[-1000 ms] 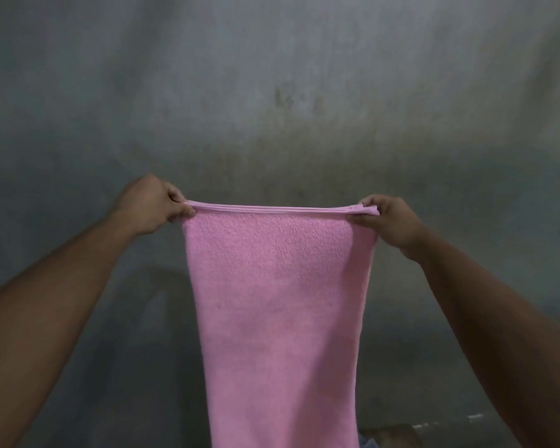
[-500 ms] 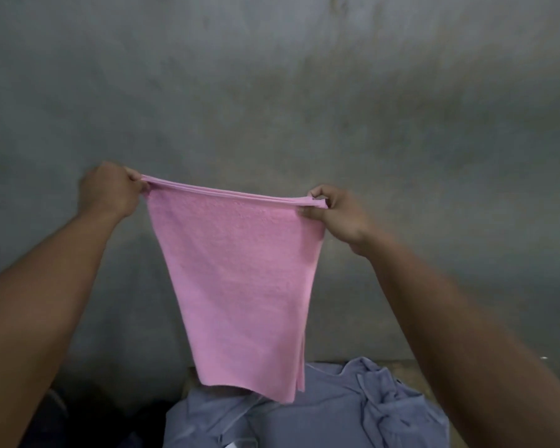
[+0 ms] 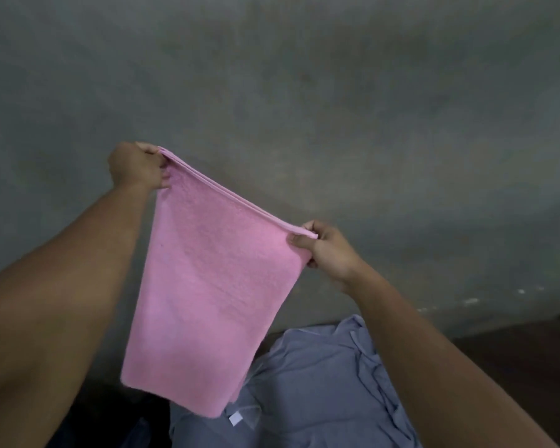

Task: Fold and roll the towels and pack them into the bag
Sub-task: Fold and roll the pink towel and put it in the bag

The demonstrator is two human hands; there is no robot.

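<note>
**Holding the folded pink towel [image 3: 207, 295] up by its two top corners**

The towel is hung in the air in front of a grey wall [image 3: 337, 92]. It is folded into several layers, as is shown by the stacked edges along its top. The top edge is slanted, higher at the left and lower at the right. The bottom edge is seen over a crumpled blue-grey cloth [image 3: 320, 383]; whether the two are touching cannot be told. No bag is seen.

Only the corners are gripped, so the whole weight is carried there. If either pinch is loosened, the layers could be let slip out of line and the fold would have to be redone. Because the top edge is tilted, the layers may be skewed when the towel is laid down, and a crooked roll would likely result. The hanging end could also be bunched on the blue-grey cloth if it is lowered there before that cloth is moved aside.

The left hand [image 3: 136, 168] is raised higher, with its back turned to the camera and its fingers curled round the upper left corner. The right hand [image 3: 324, 250] is held lower, and the other corner is pinched between its thumb and curled fingers. Both forearms are stretched forward and upward, well apart, so the top edge is drawn taut.
</note>
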